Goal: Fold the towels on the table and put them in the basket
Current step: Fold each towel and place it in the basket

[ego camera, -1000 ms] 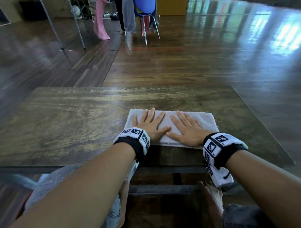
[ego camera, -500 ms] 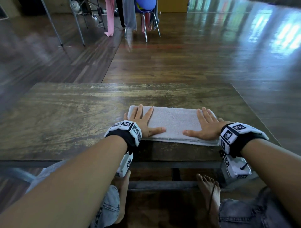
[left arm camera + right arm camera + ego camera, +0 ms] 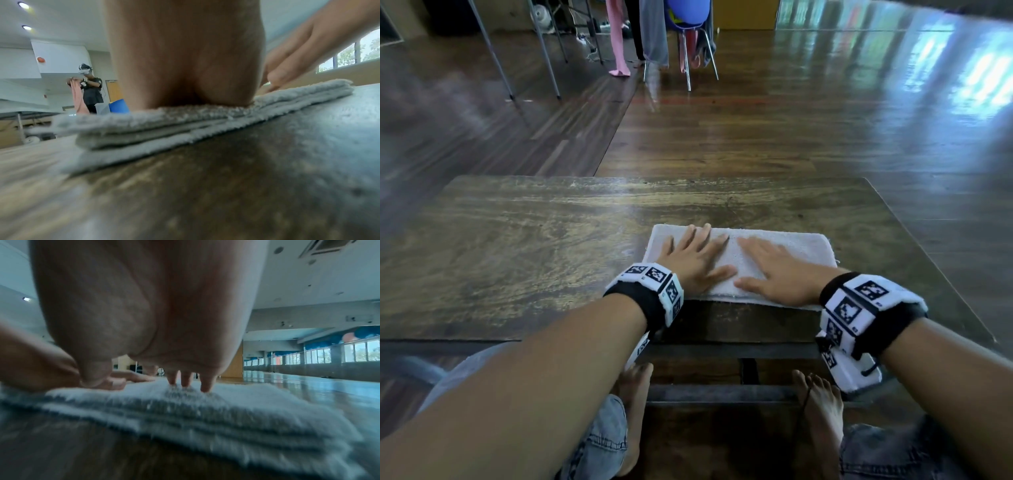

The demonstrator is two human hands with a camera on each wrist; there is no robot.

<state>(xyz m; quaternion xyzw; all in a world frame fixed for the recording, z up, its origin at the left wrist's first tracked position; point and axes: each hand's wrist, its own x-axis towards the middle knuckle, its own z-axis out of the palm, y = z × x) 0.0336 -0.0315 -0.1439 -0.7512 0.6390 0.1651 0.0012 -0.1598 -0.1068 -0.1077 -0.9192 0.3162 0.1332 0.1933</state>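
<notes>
Grip state: the left hand (image 3: 690, 262) and the right hand (image 3: 777, 274) both lie flat, palms down, fingers straight and spread, pressing the folded towel (image 3: 787, 248); neither hand grasps anything.

Change from 0.5 s ago: the 2 hands were then spread toward the towel's 2 ends; they now sit close together over its left and middle parts, thumbs nearly meeting, and the right end of the towel is uncovered. The towel has stayed at the near edge of the desk (image 3: 524, 246), right of centre.

View differences: the head view shows the towel as 1 flat white rectangle under both hands. The left wrist view shows the heel of the left hand (image 3: 185, 61) bearing on the towel (image 3: 144, 128), whose near edge reveals several stacked layers, with the right hand (image 3: 298, 55) further along it. The right wrist view shows right fingertips (image 3: 205, 384) dimpling the towel (image 3: 205, 412) surface, with the palm raised slightly above it.

Pose: both forearms extend forward from the seated person; each wrist carries a marker-printed band.

Beyond the desk: wooden floor and a blue chair (image 3: 688, 17). Only the left wrist view shows another person (image 3: 90, 87) holding a pink cloth.
</notes>
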